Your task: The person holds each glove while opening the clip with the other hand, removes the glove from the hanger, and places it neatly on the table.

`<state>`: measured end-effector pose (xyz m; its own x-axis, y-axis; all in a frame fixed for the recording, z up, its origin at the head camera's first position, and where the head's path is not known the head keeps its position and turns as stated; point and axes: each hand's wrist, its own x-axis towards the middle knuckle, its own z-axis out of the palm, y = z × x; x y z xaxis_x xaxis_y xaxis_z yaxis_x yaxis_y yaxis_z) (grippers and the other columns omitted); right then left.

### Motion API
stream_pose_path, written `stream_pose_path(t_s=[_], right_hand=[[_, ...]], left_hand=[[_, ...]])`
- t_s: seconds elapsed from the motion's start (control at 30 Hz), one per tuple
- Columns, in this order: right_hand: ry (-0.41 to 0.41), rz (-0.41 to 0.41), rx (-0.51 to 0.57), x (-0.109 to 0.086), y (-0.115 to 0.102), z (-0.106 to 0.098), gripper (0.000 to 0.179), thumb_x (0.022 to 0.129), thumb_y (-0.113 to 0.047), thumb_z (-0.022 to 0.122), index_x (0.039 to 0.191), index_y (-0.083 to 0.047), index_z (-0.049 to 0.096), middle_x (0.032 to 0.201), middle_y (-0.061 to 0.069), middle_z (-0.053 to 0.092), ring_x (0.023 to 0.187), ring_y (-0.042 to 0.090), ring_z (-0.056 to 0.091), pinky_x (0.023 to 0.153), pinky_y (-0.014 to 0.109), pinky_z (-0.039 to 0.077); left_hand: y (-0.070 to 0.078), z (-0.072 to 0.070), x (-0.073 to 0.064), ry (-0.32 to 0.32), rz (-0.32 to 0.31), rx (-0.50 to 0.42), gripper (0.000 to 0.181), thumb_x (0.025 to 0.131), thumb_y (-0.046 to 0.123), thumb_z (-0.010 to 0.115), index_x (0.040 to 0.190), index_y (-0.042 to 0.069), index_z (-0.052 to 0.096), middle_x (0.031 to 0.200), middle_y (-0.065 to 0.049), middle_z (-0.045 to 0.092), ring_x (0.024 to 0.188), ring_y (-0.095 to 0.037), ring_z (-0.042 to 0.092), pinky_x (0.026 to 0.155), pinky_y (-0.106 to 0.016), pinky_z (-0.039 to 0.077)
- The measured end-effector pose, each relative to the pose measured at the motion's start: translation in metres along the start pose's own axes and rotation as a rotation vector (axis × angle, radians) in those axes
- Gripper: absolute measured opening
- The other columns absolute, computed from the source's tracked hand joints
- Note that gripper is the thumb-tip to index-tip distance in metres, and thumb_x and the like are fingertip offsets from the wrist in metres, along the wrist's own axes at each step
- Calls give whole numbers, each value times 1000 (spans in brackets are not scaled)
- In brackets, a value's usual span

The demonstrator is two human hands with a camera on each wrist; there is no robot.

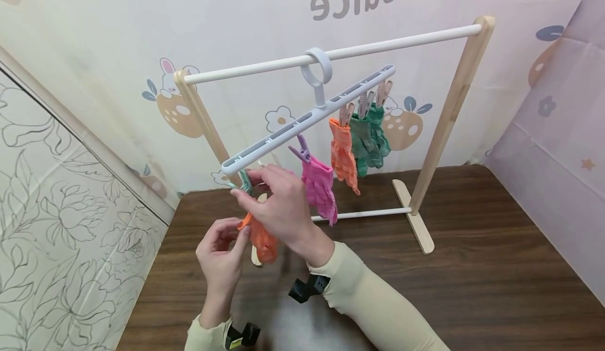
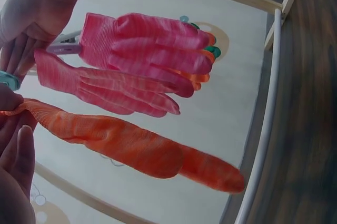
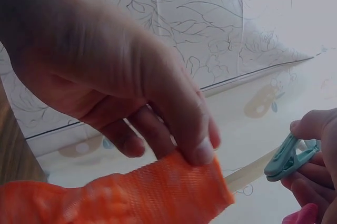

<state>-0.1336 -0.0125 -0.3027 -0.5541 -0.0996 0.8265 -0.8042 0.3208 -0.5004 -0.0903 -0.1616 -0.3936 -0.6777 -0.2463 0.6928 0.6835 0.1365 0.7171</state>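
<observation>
My left hand (image 1: 221, 254) pinches the cuff of an orange knitted glove (image 1: 263, 243) between thumb and fingers. The glove's fingers dangle below it, as the left wrist view shows. Just above, my right hand (image 1: 283, 204) pinches a teal clothespin (image 3: 287, 161) under the near left end of the grey hanger bar (image 1: 264, 148). In the right wrist view the glove cuff is apart from the clothespin, to its left. Beside my right hand a pink glove (image 1: 319, 185) hangs from a purple clothespin (image 1: 301, 151); a second pink glove (image 2: 105, 87) shows in the left wrist view.
The hanger hooks over the white rail (image 1: 402, 42) of a wooden rack (image 1: 446, 120). On its far half, another orange glove (image 1: 343, 151) and green gloves (image 1: 366, 141) hang from clothespins. A lower white rod (image 1: 373, 214) runs above the dark wooden table (image 1: 496, 267). A patterned curtain stands behind.
</observation>
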Motion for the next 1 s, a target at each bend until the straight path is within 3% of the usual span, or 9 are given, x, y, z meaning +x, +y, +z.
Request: stream_pose_path(t_s=[0.23, 0.43, 0.53, 0.73, 1.0], right_hand=[[-11, 4, -27, -2, -4, -2, 31, 80, -23, 85, 101, -3, 74, 84, 1, 69, 71, 7, 59, 64, 16, 47], [-11, 9, -23, -2, -5, -3, 33, 80, -24, 85, 103, -3, 74, 84, 1, 69, 72, 7, 59, 64, 20, 49], [-10, 8, -23, -2, -5, -3, 33, 80, -23, 85, 103, -3, 74, 85, 1, 70, 72, 6, 59, 63, 23, 50], [-10, 6, -18, -3, -6, -3, 32, 80, -22, 85, 103, -2, 73, 85, 2, 70, 72, 6, 60, 61, 24, 50], [-7, -7, -10, -2, -6, -4, 30, 82, -20, 83, 103, -3, 72, 88, 2, 71, 74, 6, 62, 66, 16, 48]], left_hand=[[-8, -13, -9, 10, -60, -35, 20, 76, -24, 69, 94, -18, 63, 85, -14, 70, 72, -10, 67, 65, -18, 53], [-8, -23, -15, 23, -175, -20, 18, 79, -18, 72, 96, -17, 64, 83, -15, 71, 73, -12, 69, 66, -20, 55], [-6, -27, -18, 8, -270, -35, 18, 81, -13, 74, 96, -15, 64, 82, -14, 71, 72, -13, 68, 66, -21, 54], [-5, -35, -25, 13, -508, -230, 10, 85, -16, 67, 94, -12, 65, 80, -9, 68, 69, -13, 65, 62, -23, 54], [-10, -45, -38, -108, -719, -200, 14, 88, -10, 65, 93, 3, 68, 81, -2, 67, 66, -8, 61, 59, -22, 52]])
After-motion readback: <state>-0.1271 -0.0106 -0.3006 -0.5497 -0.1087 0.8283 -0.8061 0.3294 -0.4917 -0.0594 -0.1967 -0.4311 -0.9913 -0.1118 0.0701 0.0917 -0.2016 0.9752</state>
